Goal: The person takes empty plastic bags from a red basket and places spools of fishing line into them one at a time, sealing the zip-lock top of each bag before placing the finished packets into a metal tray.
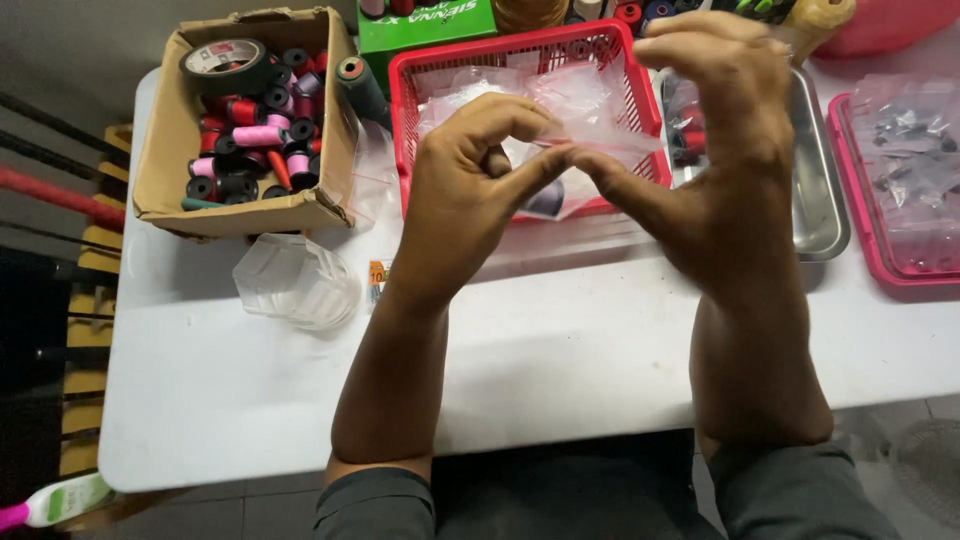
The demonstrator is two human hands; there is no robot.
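Note:
Both my hands are raised over the white table (pixel 560 360), pinching one small clear plastic bag (pixel 600 150) between them. My left hand (pixel 470 190) grips its left edge with thumb and forefinger. My right hand (pixel 710 150) holds the right side, its other fingers spread above. A dark small thing shows through the bag's lower part (pixel 545 198), below my left thumb. Right behind the bag stands a red plastic basket (pixel 405 85) filled with more clear bags.
A cardboard box (pixel 165 150) of thread spools and a tape roll sits at the back left. A clear plastic container (pixel 295 280) lies in front of it. A steel tray (pixel 820 190) and a pink tray (pixel 870 240) with bagged dark parts are on the right.

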